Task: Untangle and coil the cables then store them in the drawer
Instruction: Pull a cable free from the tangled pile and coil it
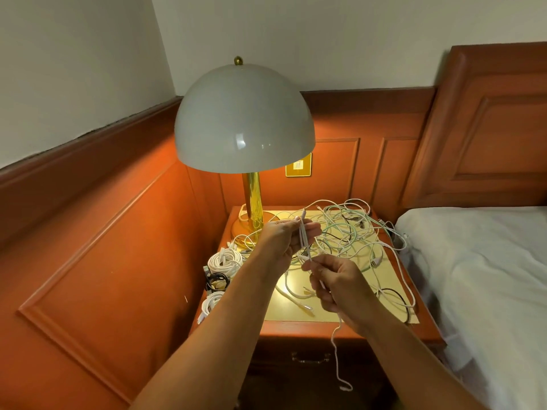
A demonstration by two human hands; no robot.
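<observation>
My left hand (pixel 285 239) is closed on a white cable (pixel 305 241), pinching several folded strands of it upright between thumb and fingers; how many strands I cannot count, since they blur together. My right hand (pixel 337 288), just below and nearer to me, is closed on the same cable, and its loose tail hangs from under my palm down past the front of the nightstand (pixel 299 328). My fingers hide exactly where the cable passes through each grip.

Beyond my hands and to their right lies the tangle of cables (pixel 349 232), white, pale green and black, spread over the nightstand top; the single cables in it cannot be told apart or counted. To the left of my left forearm sit three finished coils: a white coil (pixel 225 259), a black coil (pixel 217 281) nearer to me, and a second white coil (pixel 209 303) partly hidden by my arm.

Below my right hand the drawer (pixel 310 358) is shut, in shadow, its handle barely visible. One lamp (pixel 244 119) stands beyond my left hand. The bed (pixel 479 261) at far right is cut off by the frame.
</observation>
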